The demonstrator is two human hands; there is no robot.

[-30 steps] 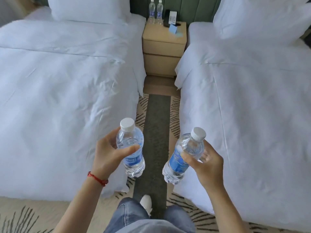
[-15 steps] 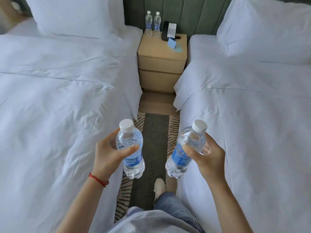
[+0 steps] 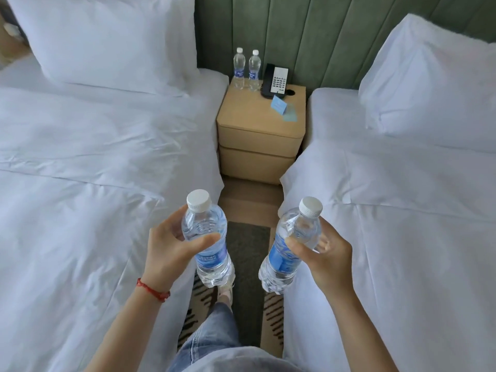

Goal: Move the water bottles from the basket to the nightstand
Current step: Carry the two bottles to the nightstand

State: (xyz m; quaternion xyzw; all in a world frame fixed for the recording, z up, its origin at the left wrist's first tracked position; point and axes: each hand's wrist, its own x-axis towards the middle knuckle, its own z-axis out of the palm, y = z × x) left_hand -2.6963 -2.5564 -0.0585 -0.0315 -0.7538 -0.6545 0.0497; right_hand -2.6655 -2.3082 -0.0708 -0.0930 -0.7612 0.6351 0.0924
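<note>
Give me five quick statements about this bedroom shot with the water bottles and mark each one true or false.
1. Each hand holds a capped bottle. True: left hand, right hand.
2. Two bottles already stand on the nightstand. True.
3. The phone lies on a bed. False: it sits on the nightstand.
4. The bottle in the left hand has no cap. False: its white cap is on.
5. A red string circles the right wrist. False: the red string is on the left wrist.

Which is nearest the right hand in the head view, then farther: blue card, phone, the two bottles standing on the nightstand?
From the right hand:
1. Blue card, nightstand's front right.
2. Phone, behind the card.
3. Standing bottles, back left corner; too close together to separate.
</note>
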